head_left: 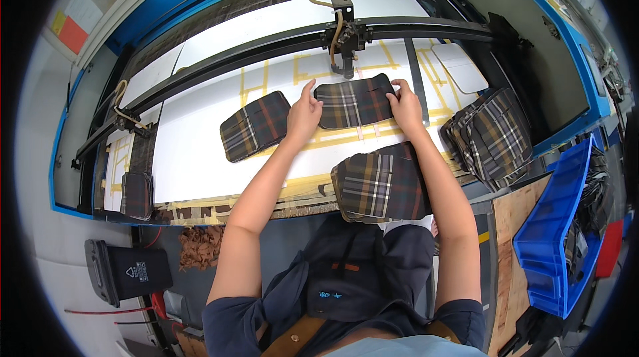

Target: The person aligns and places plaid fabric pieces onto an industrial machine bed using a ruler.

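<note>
A plaid fabric panel (356, 101) with rounded corners lies on the white machine bed (200, 157), just below a black machine head (345, 41). My left hand (305, 115) grips its left edge, thumb on top. On the opposite edge, my right hand (406, 108) pinches the panel between thumb and fingers. Left of my left hand rests another plaid panel or small stack (254, 126). A thicker stack of plaid panels (379, 184) sits at the bed's front edge, beside my right forearm. Farther right is one more plaid stack (489, 134).
A black rail (233, 57) spans the bed, carrying the machine head. Yellow tape (313, 134) marks the white surface. A small dark plaid piece (137, 195) lies front left, a white rounded plate (459, 67) back right. A blue bin (549, 244) stands right, a black bin (126, 270) lower left.
</note>
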Action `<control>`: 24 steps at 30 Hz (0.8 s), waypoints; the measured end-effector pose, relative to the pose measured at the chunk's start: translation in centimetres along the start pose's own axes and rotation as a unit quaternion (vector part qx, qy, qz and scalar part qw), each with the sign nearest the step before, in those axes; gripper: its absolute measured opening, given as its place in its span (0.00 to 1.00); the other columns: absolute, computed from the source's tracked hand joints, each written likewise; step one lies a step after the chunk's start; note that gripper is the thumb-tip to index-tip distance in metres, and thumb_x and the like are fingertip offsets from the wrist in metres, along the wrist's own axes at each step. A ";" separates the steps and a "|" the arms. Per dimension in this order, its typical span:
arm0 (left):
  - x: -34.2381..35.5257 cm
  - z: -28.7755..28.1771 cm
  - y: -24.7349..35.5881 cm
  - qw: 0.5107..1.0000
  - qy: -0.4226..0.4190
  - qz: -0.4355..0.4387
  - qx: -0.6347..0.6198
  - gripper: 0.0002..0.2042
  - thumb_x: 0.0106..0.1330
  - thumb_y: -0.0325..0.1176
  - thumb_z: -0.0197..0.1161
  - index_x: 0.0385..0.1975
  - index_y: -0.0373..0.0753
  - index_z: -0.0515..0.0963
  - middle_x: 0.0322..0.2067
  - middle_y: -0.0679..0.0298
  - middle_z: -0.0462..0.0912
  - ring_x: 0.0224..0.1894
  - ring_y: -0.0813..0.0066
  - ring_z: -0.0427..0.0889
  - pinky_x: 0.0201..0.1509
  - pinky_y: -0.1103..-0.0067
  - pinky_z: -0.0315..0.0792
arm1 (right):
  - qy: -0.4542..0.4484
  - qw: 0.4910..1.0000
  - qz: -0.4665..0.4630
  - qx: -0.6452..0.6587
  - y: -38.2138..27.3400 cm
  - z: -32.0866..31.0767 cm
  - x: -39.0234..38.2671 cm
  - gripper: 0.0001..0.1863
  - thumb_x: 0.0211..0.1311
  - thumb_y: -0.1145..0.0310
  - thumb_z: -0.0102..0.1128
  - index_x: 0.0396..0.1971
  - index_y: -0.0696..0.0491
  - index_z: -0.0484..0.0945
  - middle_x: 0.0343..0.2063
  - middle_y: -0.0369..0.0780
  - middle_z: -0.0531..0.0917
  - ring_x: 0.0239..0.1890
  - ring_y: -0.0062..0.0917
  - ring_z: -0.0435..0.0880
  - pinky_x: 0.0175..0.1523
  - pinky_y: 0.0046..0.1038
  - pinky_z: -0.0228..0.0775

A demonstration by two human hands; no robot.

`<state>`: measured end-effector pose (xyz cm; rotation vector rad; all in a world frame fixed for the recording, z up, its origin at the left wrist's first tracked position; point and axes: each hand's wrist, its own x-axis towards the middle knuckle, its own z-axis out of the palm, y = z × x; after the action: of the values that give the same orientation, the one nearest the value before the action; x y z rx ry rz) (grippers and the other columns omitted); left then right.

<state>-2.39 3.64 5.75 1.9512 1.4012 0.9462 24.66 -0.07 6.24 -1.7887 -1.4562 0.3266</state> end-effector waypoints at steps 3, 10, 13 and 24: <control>-0.5 -0.2 0.4 0.996 -0.002 -0.023 0.092 0.19 0.67 0.31 0.59 0.58 0.43 0.75 0.31 0.61 0.81 0.31 0.61 0.82 0.38 0.69 0.76 | 0.004 0.998 -0.030 -0.054 -0.8 0.3 -0.1 0.21 0.59 0.72 0.65 0.53 0.51 0.75 0.28 0.46 0.84 0.34 0.45 0.84 0.39 0.43 0.74; -0.5 0.4 0.1 0.986 0.059 0.056 0.145 0.09 0.68 0.32 0.58 0.43 0.45 0.85 0.32 0.61 0.81 0.34 0.60 0.82 0.38 0.68 0.75 | 0.053 0.987 -0.137 -0.070 1.0 1.4 0.2 0.10 0.56 0.75 0.65 0.39 0.53 0.83 0.32 0.45 0.85 0.39 0.41 0.84 0.46 0.39 0.72; -0.7 0.2 -0.1 0.983 0.061 0.069 0.159 0.09 0.68 0.31 0.59 0.42 0.43 0.85 0.32 0.60 0.81 0.34 0.57 0.82 0.38 0.66 0.76 | 0.059 0.985 -0.150 -0.066 1.0 1.9 0.3 0.08 0.55 0.75 0.65 0.37 0.54 0.83 0.32 0.44 0.85 0.38 0.40 0.83 0.46 0.39 0.72; -0.5 0.6 0.1 0.971 0.075 0.118 0.192 0.08 0.64 0.28 0.61 0.40 0.40 0.84 0.34 0.59 0.80 0.39 0.58 0.81 0.41 0.66 0.76 | 0.084 0.976 -0.171 -0.109 1.2 1.8 0.2 0.07 0.56 0.74 0.65 0.35 0.52 0.83 0.31 0.42 0.84 0.39 0.38 0.82 0.45 0.39 0.70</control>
<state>-2.00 3.09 5.33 2.4209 1.5525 1.0031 24.42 0.84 4.32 -1.6453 -1.6909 -0.1643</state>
